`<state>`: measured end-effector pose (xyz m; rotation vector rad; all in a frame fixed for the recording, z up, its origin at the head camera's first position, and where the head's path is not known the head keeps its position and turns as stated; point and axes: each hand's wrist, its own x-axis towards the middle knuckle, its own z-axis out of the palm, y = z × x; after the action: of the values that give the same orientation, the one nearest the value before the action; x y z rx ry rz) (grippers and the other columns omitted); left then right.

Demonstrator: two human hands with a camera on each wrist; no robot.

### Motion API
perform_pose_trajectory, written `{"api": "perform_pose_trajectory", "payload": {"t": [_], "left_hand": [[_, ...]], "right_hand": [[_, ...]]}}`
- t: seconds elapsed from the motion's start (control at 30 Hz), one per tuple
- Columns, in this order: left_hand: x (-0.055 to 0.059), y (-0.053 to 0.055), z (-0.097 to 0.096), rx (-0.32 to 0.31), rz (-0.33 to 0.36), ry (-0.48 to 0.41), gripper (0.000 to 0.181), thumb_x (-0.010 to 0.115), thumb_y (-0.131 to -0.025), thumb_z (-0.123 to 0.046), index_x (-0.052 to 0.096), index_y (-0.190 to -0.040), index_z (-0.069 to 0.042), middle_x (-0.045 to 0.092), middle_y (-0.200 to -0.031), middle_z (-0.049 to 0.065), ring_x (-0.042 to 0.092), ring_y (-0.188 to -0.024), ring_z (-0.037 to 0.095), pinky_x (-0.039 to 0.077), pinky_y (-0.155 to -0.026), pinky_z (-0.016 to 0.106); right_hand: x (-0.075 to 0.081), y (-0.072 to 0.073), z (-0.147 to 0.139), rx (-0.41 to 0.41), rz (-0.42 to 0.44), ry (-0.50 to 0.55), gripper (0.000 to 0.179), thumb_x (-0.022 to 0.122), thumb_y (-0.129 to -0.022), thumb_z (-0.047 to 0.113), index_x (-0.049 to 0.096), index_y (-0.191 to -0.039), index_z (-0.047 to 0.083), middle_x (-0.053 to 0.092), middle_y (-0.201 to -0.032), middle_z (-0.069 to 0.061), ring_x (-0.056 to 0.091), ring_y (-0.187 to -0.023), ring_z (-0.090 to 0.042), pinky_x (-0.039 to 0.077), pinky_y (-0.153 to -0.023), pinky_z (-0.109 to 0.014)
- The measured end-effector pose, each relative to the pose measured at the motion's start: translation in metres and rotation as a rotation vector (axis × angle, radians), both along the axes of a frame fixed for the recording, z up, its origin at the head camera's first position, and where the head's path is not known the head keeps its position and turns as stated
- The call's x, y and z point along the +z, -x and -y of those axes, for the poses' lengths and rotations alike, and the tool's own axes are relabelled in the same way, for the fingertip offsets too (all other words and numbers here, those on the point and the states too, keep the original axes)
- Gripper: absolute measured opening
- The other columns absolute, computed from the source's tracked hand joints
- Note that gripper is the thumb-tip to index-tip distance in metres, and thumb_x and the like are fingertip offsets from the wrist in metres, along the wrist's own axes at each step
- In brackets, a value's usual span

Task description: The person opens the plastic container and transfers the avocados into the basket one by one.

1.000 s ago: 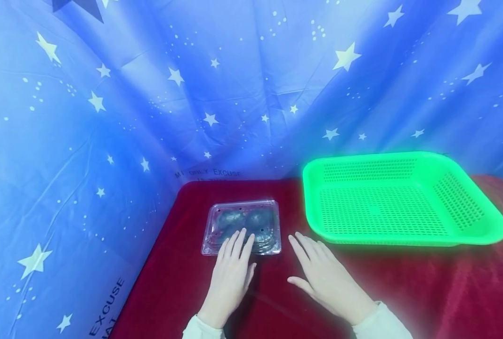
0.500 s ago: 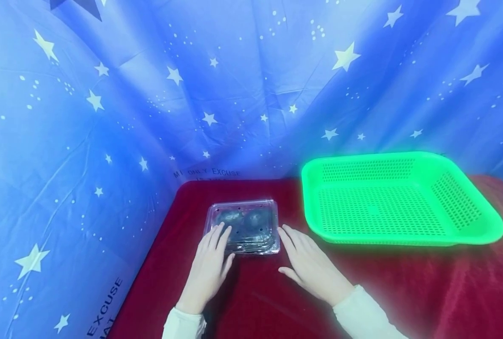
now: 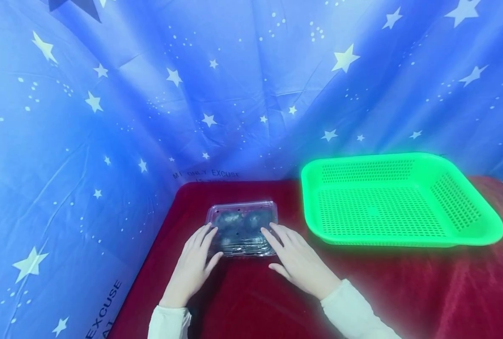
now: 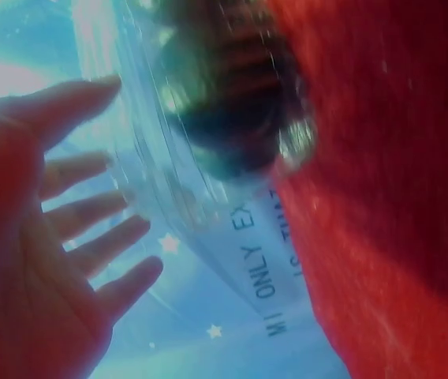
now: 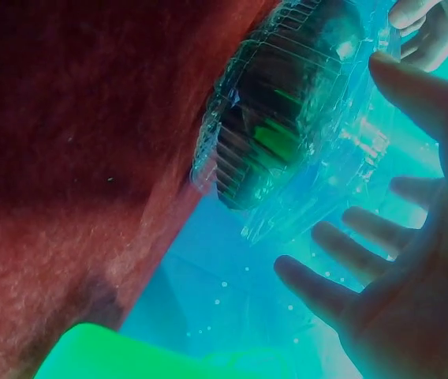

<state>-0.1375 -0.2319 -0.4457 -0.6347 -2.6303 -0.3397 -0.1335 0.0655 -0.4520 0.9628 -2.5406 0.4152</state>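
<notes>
A clear plastic clamshell box (image 3: 243, 226) with dark round fruit inside lies on the red cloth, its lid down. At its left side is my left hand (image 3: 192, 263), fingers extended and fingertips right at the lid's edge. My right hand (image 3: 296, 259) reaches in from the other side, its fingertips overlapping the box's right edge in the head view. In the left wrist view the fingers stand spread beside the clear wall of the box (image 4: 153, 118). The right wrist view has the thumb close to the lid, with dark fruit (image 5: 267, 126) behind the ribbed plastic.
A bright green perforated plastic basket (image 3: 383, 212) stands to the right of the box on the red-covered table (image 3: 438, 282). Blue star-printed cloth (image 3: 234, 84) hangs behind and along the left side of the table.
My left hand has moved left from over the box's front to its left side. The right hand has come left to the box's right edge. Box and basket stay put.
</notes>
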Motion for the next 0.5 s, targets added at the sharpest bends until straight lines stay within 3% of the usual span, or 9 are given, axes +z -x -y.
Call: {"api": "perform_pose_trajectory", "payload": {"t": [0.3,0.5], "left_hand": [[0.005,0.005,0.011,-0.025,0.093,-0.035,0.061,0.079,-0.083,-0.038,0.060,-0.134,-0.008,0.056,-0.140,0.014,0.048,-0.133,0.035,0.038,-0.111,0.054],[0.009,0.010,0.014,-0.044,0.086,-0.014,0.063,0.088,-0.073,-0.034,0.066,-0.127,-0.009,0.060,-0.136,0.014,0.055,-0.126,0.035,0.043,-0.106,0.054]], "right_hand": [[-0.002,0.006,0.009,0.017,-0.027,-0.038,0.073,0.080,-0.083,0.038,0.051,-0.145,0.011,0.046,-0.150,-0.015,0.045,-0.136,-0.036,0.041,-0.112,-0.049],[-0.003,0.007,0.012,0.008,-0.074,0.001,0.064,0.082,-0.082,0.026,0.057,-0.139,0.010,0.052,-0.144,-0.016,0.050,-0.131,-0.037,0.045,-0.109,-0.048]]}}
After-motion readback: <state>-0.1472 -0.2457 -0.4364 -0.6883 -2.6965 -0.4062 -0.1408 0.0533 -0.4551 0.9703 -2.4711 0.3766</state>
